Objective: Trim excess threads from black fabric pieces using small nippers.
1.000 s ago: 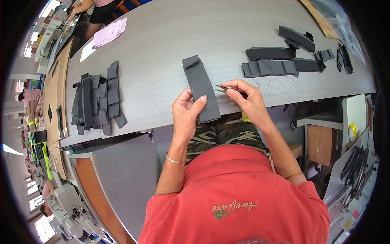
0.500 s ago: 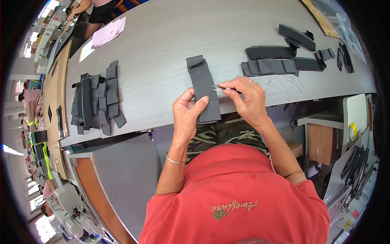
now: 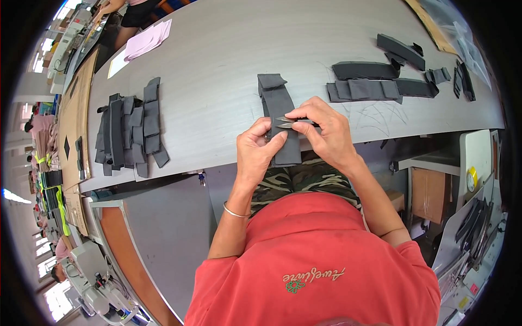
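Fabric strip (image 3: pixel 280 117), dark grey and long, lies in the middle of the frame on the grey table (image 3: pixel 217 49), with its near end hanging over the table edge. The left hand (image 3: pixel 258 152) is closed on this near end: the thumb presses on top of the strip and the other fingers are under it. The right hand (image 3: pixel 323 133) is closed around small metal snips (image 3: pixel 288 123), and the pointed blades lie across the strip, just beside the left thumb. The blades look nearly together, but I cannot tell if they are cutting something.

At the far end the strip has a folded part that sits a little to the left.

In the left of the frame there is a pile of dark pieces (image 3: pixel 130 127) of the same fabric, laid one over another, well apart from the hands. In the upper right, more dark pieces (image 3: pixel 375 87) lie in a loose row, and thin thread cuttings (image 3: pixel 375 114) are scattered near them on the table. Pink sheets (image 3: pixel 147 41) lie in the upper left, near another person (image 3: pixel 128 11) at the far side of the table.
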{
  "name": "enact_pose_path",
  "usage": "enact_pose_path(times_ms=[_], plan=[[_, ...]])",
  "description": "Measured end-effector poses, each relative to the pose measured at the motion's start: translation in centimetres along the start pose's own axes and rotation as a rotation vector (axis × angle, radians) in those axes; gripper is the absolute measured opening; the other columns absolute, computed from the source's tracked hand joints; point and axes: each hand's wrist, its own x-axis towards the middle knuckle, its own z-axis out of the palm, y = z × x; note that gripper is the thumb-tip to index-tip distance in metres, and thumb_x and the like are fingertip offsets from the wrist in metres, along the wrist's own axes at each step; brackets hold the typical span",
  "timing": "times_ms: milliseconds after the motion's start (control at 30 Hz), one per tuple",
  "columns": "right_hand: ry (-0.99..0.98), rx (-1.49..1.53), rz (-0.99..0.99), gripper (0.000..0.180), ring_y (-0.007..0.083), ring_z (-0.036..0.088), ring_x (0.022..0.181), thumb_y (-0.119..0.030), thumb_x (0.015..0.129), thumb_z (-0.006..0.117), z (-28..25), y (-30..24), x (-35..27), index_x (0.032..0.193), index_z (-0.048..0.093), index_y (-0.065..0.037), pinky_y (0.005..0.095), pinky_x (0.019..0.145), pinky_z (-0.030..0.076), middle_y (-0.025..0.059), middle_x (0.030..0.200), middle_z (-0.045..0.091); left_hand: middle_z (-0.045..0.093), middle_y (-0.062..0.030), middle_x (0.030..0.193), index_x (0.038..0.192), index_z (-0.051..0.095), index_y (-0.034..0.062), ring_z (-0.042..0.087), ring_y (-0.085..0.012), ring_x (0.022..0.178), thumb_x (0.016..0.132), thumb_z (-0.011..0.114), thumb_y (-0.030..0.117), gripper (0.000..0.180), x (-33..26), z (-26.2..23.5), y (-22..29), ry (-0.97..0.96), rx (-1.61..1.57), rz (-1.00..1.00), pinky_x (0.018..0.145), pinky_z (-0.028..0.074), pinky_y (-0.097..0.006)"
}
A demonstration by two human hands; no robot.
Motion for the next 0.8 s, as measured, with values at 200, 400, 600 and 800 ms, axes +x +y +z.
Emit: enact_pose_path(times_ms=[200, 400, 600, 800], plan=[[0.025, -0.103, -0.08, 0.008, 0.0215, 0.056, 0.061, -0.011, 0.078, 0.067, 0.4, -0.3, 0.4, 0.086, 0.066, -0.011, 0.0336, 0.052, 0.043, 0.0016, 0.077, 0.057, 0.059, -0.0016, 0.098, 0.095, 0.066, -0.0072, 0.056, -0.0058, 0.081, 0.083, 0.063, -0.005, 0.012, 0.0, -0.1, 0.1, 0.015, -0.025, -0.052, 0.07, 0.049, -0.021], [0.018, -0.223, -0.2, 0.015, 0.0212, 0.058, 0.063, -0.003, 0.075, 0.066, 0.3, 0.2, 0.4, 0.089, 0.068, -0.009, 0.0303, 0.054, 0.044, 0.0064, 0.078, 0.06, 0.059, -0.0003, 0.095, 0.093, 0.066, -0.0065, 0.056, -0.0053, 0.079, 0.082, 0.064, -0.004, 0.011, -0.1, -0.1, 0.2, 0.006, -0.022, -0.085, 0.067, 0.048, -0.02], [0.047, 0.302, 0.18, 0.01, 0.009, 0.052, 0.063, -0.015, 0.087, 0.064, 0.0, 0.5, 0.4, 0.092, 0.068, -0.007, 0.0259, 0.058, 0.041, 0.0004, 0.079, 0.062, 0.059, 0.0003, 0.092, 0.094, 0.065, -0.0058, 0.053, -0.0035, 0.076, 0.082, 0.065, -0.003, 0.012, -0.1, -0.1, 0.4, -0.006, 0.036, -0.12, 0.066, 0.046, -0.018], [-0.038, 0.455, 0.404, 0.026, 0.0038, 0.045, 0.074, -0.022, 0.092, 0.061, -0.9, 1.0, 0.7, 0.111, 0.062, -0.005, 0.0197, 0.07, 0.037, -0.003, 0.097, 0.058, 0.059, 0.001, 0.092, 0.093, 0.063, -0.0052, 0.05, -0.0025, 0.078, 0.082, 0.066, -0.001, 0.012, -0.1, -0.4, 0.0, -0.021, 0.176, -0.029, 0.066, 0.045, -0.018]])
